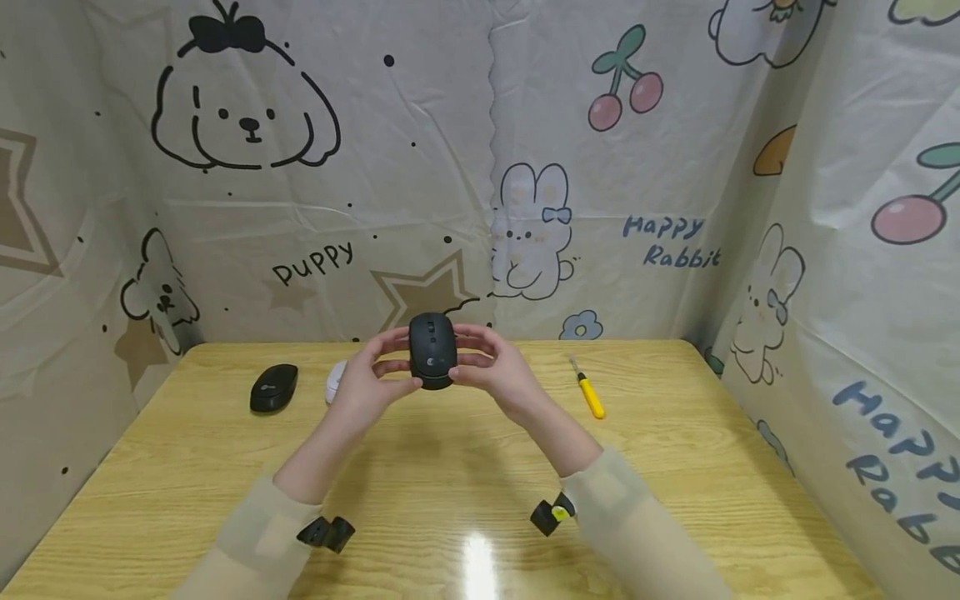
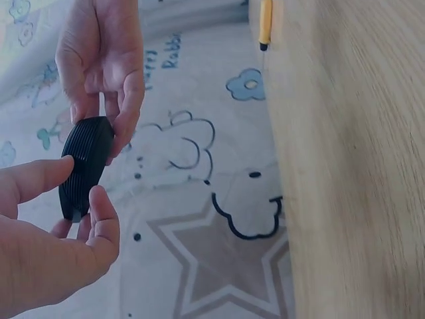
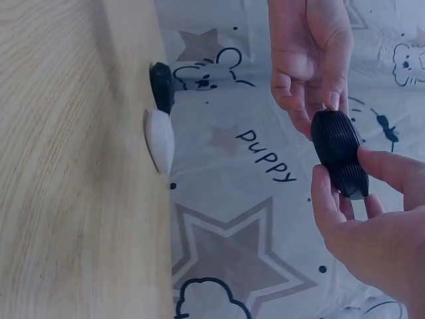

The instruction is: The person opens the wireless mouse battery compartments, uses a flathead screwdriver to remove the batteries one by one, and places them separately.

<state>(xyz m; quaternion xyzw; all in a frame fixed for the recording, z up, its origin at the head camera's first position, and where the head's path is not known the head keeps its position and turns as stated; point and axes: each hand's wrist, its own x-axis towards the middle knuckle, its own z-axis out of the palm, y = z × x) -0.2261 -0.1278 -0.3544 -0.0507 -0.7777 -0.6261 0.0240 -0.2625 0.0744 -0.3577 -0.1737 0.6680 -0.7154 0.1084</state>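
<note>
Fingers (image 2: 103, 216), left hand (image 1: 362, 383) and right hand (image 1: 504, 379): pinching one black mouse (image 1: 432, 350) between them by its sides, raised clear of the table (image 1: 450, 467). Hazard: uneven pull or one slackened thumb could tip or drop it.

My head camera faces forward and down, while the closer left wrist camera (image 1: 327, 533) and right wrist camera (image 1: 546, 517) share the held black mouse (image 1: 432, 346) from either side.
</note>
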